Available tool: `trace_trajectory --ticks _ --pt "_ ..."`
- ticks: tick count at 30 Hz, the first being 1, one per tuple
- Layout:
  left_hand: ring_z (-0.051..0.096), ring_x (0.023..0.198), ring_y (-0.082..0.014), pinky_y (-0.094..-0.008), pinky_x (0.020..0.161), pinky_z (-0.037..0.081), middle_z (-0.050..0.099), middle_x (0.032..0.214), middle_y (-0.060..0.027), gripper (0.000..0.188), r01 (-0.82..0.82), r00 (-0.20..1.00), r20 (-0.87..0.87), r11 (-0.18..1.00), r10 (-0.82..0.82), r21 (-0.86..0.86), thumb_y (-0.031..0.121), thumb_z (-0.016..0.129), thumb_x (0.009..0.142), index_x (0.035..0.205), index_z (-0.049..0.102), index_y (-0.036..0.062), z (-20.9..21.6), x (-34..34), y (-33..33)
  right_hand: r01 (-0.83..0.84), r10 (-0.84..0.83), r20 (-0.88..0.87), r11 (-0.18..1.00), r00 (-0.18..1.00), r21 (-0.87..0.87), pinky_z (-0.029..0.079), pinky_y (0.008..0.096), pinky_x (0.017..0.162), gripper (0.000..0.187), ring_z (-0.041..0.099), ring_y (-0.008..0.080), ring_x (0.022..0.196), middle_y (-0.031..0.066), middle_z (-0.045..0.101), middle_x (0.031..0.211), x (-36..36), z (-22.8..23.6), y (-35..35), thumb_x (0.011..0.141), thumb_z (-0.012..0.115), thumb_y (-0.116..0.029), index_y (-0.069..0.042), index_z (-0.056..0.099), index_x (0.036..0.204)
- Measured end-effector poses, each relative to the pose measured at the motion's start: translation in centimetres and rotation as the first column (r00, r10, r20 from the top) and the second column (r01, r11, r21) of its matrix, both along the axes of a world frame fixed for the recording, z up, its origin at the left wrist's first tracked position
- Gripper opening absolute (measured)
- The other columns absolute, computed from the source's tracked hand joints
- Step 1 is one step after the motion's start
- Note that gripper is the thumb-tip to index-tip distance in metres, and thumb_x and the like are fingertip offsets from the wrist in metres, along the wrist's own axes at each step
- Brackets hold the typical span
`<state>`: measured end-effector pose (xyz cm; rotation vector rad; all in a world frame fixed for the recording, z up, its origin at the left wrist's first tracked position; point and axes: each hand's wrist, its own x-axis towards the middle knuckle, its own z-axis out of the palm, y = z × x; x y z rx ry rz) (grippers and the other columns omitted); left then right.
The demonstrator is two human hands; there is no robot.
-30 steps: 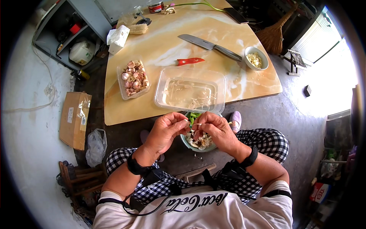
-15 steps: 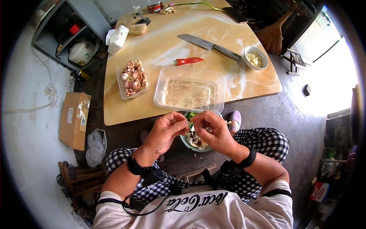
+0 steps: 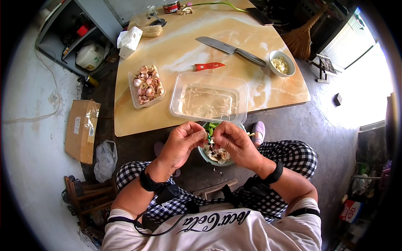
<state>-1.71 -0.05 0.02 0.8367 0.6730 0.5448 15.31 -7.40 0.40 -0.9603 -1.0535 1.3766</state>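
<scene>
My left hand [image 3: 187,141] and my right hand [image 3: 233,141] meet fingertip to fingertip, both closed in a pinch. What they pinch is too small and covered to make out. Below them stands a round bin [image 3: 202,156] with pale peelings and green scraps inside. Just past my hands, a clear plastic tub [image 3: 176,94] holds a few thin skins at the table's near edge. To its left, a smaller clear container is filled with unpeeled garlic cloves [image 3: 147,85]. Peeled garlic cloves [image 3: 279,65] lie in a white bowl [image 3: 286,75] at the right.
On the marbled table [image 3: 176,50] lie a large kitchen knife [image 3: 230,50], a red-handled small tool [image 3: 209,66], a tissue pack [image 3: 130,42] and a dark phone [image 3: 258,16]. A cardboard box [image 3: 81,131] and a plastic bag [image 3: 105,161] are on the floor at left.
My right fingers have curled in and drawn slightly lower, against the left fingertips. The left hand stays almost in place. Nothing on the table has been moved.
</scene>
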Motion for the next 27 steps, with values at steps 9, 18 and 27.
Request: trace_trajectory --ticks 9,18,27 --pt "0.056 0.070 -0.0101 -0.0208 0.062 0.045 0.060 0.079 -0.0040 0.007 -0.017 1.000 0.019 1.000 0.016 0.015 0.008 0.058 0.083 0.087 0.054 0.0048 0.0 0.2 -0.1 0.161 -0.178 0.168 0.981 0.970 0.109 0.041 0.0216 0.054 0.009 0.048 0.0100 0.062 0.0056 0.053 0.075 -0.7 -0.6 -0.1 0.075 0.060 0.002 0.000 0.055 0.082" --pt "0.057 0.068 -0.0087 -0.0192 0.059 0.042 0.060 0.074 -0.0033 0.012 0.010 1.000 -0.012 0.999 -0.009 0.052 0.010 0.064 0.079 0.085 0.055 0.0051 -0.1 0.1 -0.2 0.074 -0.230 0.509 0.948 0.829 0.308 0.044 0.0275 0.054 0.009 0.055 0.0200 0.062 0.0085 0.055 0.072 -0.4 -0.1 0.0 0.074 0.062 -0.001 -0.002 0.058 0.083" --pt "0.058 0.067 -0.0101 -0.0211 0.061 0.047 0.061 0.075 -0.0065 0.012 0.018 0.999 -0.039 0.998 -0.016 0.055 0.009 0.064 0.079 0.083 0.055 0.0015 -0.2 0.1 -0.5 -0.051 -0.331 0.670 0.875 0.664 0.482 0.044 0.0326 0.053 0.012 0.054 0.0273 0.062 0.0107 0.052 0.071 -0.6 0.6 -0.3 0.072 0.059 0.002 -0.002 0.053 0.080"
